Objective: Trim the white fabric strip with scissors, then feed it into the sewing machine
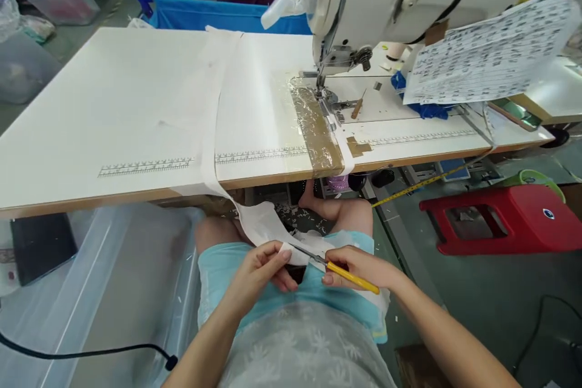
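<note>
Over my lap, my left hand (266, 267) pinches the end of a white fabric strip (266, 223) between thumb and fingers. The strip hangs down from the table edge and drapes across my thighs. My right hand (357, 265) is closed around scissors with yellow handles (352, 277). Their blades point left and lie against the fabric just beside my left fingertips; whether they are parted I cannot tell. Something dark (296, 273) shows beneath the fabric by my left fingers, too hidden to name.
A white sewing table (150, 91) with printed rulers spans ahead, bearing a sewing machine (364, 6). Printed sheets (491, 51) lean at the right. A clear plastic bin (131, 279) stands left of my legs, a red stool (513, 218) to the right. A yellow tape measure (418, 185) hangs under the table edge.
</note>
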Available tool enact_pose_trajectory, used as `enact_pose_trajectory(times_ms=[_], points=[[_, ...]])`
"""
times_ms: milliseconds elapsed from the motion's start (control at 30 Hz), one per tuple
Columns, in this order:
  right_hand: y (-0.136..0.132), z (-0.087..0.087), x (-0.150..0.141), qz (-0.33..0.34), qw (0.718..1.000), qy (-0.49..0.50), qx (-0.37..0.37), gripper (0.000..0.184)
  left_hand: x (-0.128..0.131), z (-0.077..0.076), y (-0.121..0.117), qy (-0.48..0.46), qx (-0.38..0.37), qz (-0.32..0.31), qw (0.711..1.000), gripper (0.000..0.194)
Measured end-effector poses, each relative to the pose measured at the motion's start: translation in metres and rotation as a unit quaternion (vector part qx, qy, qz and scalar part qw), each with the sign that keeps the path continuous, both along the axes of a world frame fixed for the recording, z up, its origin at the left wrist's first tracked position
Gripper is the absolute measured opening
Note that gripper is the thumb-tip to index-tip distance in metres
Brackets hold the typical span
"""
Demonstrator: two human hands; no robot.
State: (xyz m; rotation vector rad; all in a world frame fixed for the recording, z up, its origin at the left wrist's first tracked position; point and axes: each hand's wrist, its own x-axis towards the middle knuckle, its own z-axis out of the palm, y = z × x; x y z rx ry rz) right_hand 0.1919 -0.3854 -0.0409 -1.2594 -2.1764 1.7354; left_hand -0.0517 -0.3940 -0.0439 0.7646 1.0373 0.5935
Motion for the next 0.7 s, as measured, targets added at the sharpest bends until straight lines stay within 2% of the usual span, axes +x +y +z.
enact_pose_trajectory(times_ms=[333, 700], points=[[0.019, -0.005, -0.01, 0.04, 0.993, -0.082, 0.071, 0.055, -0.007, -0.012, 0.008, -0.03, -0.035, 0.034, 0.998, 0.048], [0.015, 0.005, -0.02, 0.003, 0.972, -0.182, 0.149, 0.055, -0.009, -0.016, 0.012, -0.027, -0.031, 0.038, 0.998, 0.046]])
